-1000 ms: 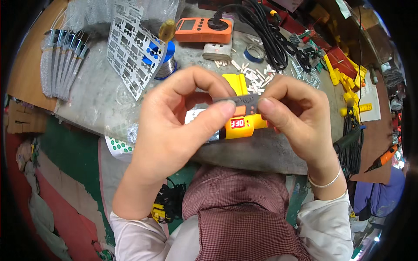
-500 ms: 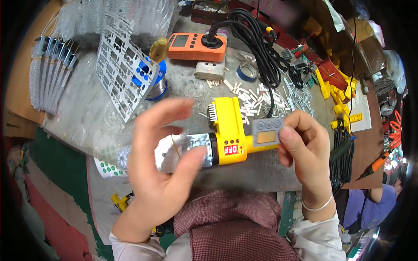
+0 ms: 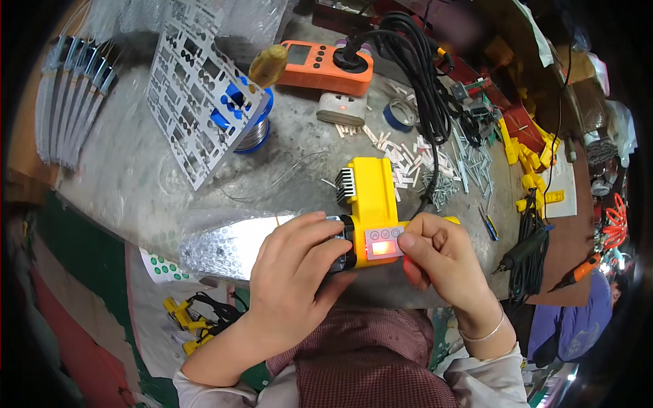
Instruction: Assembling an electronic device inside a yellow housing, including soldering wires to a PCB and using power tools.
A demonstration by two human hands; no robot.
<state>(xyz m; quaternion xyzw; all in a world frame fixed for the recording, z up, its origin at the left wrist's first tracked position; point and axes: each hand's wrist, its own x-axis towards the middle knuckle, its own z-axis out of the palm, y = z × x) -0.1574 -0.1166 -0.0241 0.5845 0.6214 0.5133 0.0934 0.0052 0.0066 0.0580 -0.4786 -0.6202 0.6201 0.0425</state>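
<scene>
A yellow hand tool (image 3: 374,183) with a black collar lies across the near edge of the bench. Its long silvery end is wrapped in bubble wrap (image 3: 221,248). My left hand (image 3: 292,268) closes round the collar, fingers over the top and thumb on the near side. Between thumb and fingertips, my right hand (image 3: 439,258) pinches the right edge of a small grey label (image 3: 375,235) with three round button marks and a window. The label lies over the tool's display, whose red glow shows through the window. Whether it is stuck down, I cannot tell.
Behind the tool stand a solder spool (image 3: 262,130), a leaning cut-out sheet (image 3: 178,112) and an orange plug-in meter (image 3: 326,68). White pieces (image 3: 407,160) and screws (image 3: 476,163) lie loose at the right. Cutters (image 3: 488,224) and a thick black cable (image 3: 416,75) are nearby.
My left hand has come down from above the tool and closed on its collar. My right hand has brought the label left, onto the display.
</scene>
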